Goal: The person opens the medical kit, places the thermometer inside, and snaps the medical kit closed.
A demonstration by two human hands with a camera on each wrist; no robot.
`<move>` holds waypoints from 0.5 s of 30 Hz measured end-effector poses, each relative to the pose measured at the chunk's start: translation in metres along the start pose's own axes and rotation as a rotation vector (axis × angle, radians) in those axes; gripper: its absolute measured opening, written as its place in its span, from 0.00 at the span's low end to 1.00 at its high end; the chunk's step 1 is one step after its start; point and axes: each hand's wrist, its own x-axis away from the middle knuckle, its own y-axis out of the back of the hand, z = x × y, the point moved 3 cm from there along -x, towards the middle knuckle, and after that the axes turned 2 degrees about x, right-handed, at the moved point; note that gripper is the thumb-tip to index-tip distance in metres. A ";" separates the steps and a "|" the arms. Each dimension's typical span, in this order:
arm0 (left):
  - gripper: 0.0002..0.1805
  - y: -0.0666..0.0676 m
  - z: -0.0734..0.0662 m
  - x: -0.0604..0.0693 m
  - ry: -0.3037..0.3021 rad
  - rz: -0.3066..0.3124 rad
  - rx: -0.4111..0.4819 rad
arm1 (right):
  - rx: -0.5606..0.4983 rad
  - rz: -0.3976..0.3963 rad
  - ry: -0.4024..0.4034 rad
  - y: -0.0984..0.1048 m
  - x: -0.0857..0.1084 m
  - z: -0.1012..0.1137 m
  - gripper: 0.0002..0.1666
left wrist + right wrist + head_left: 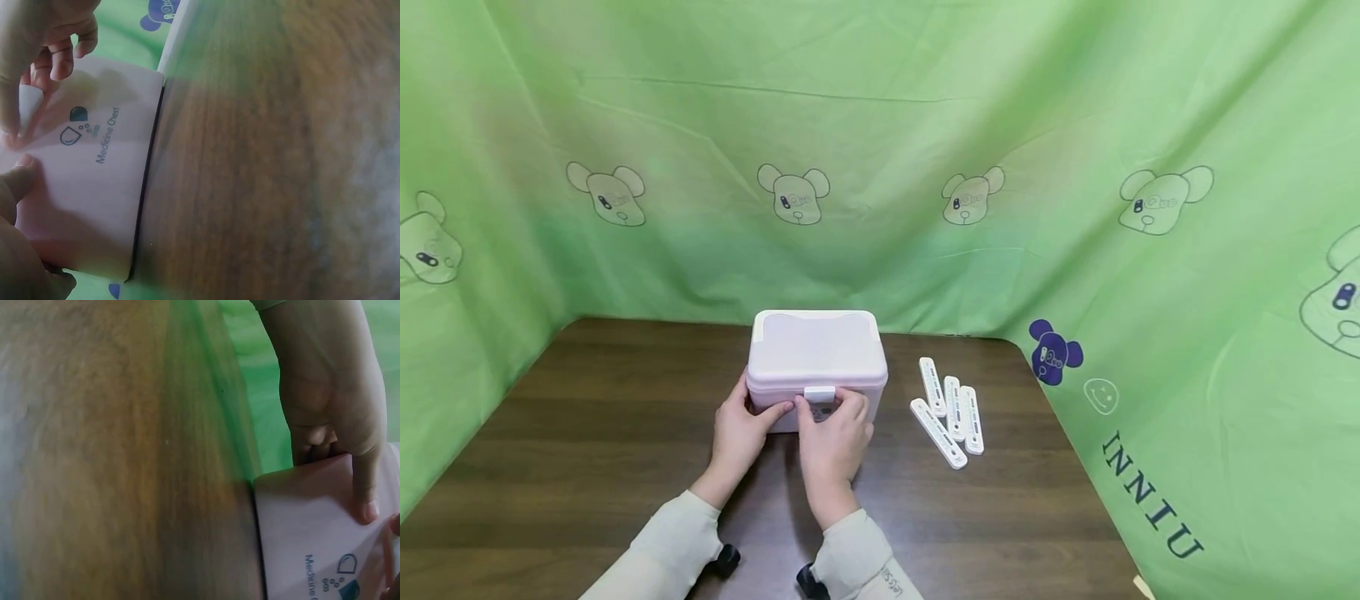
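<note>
The pale pink, round-cornered plastic box [818, 354] marked "Medicine Chest" is standing toward the far side of the dark brown wooden table [1015, 517], left of the slim white slotted strips [953, 407]. The person's left hand [739, 429] is gripping its left side, thumb lying on the front, the other fingers going round the side. The right hand [835, 437] seems to be pinching the small white plastic latch [819, 394] between thumb and forefinger, its remaining fingers curling loosely. The latch could be slipping from so slight a hold if the fingertips are bearing off-centre; the box could be sliding or tipping toward the person if the left hand is steadying it too weakly. The pictures are showing one box, one latch, four strips, two hands, two black wrist-worn devices [726, 562], one table and one green printed cloth [880, 125]
</note>
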 end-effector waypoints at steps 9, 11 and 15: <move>0.52 0.000 0.002 0.000 0.013 0.022 0.010 | 0.020 -0.069 0.031 -0.001 -0.002 0.001 0.35; 0.52 0.002 0.003 0.001 0.024 0.009 0.013 | 0.036 -0.051 0.051 0.000 -0.003 0.004 0.34; 0.51 0.003 0.004 0.002 0.044 0.016 0.014 | 0.067 -0.006 0.071 0.003 -0.007 0.006 0.33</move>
